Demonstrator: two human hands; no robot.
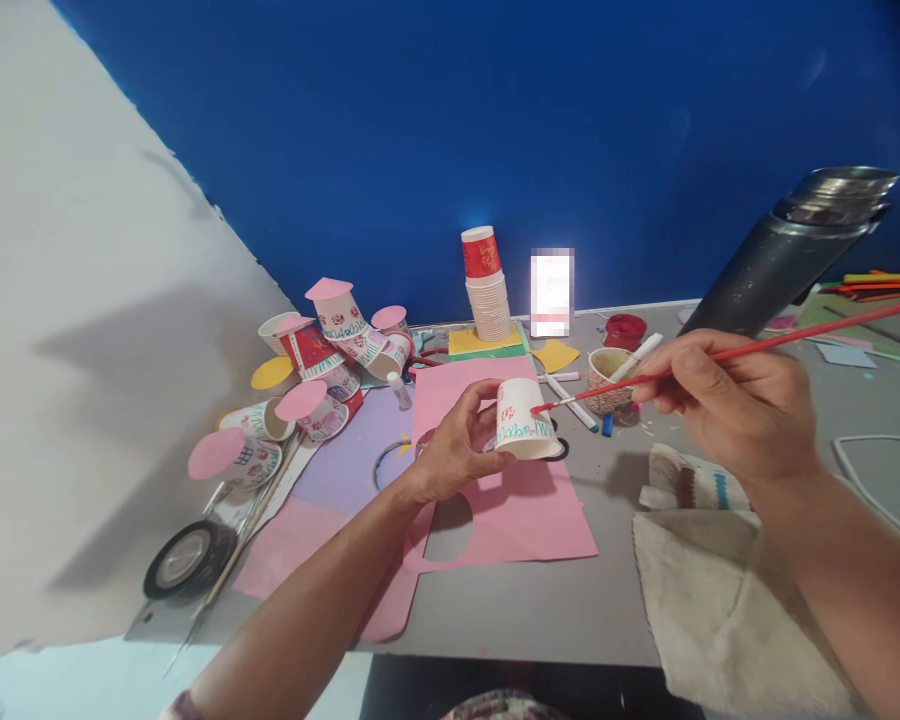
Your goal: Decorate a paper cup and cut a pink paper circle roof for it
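L hand (457,445) grips the white cup (521,427) over the pink paper (532,525), abt midway btwn front & back edges of the table (510,620). R hand (754,405) pinches the red brush (817,329), tip at cup's side. Prob. best: hold cup still, dab lightly so nothing smudges.

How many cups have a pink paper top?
5 visible, all at left: the highest top, a second below it, a third to its right, a fourth lower down, a fifth nearest the black roll. More may be hidden. The held cup has none.
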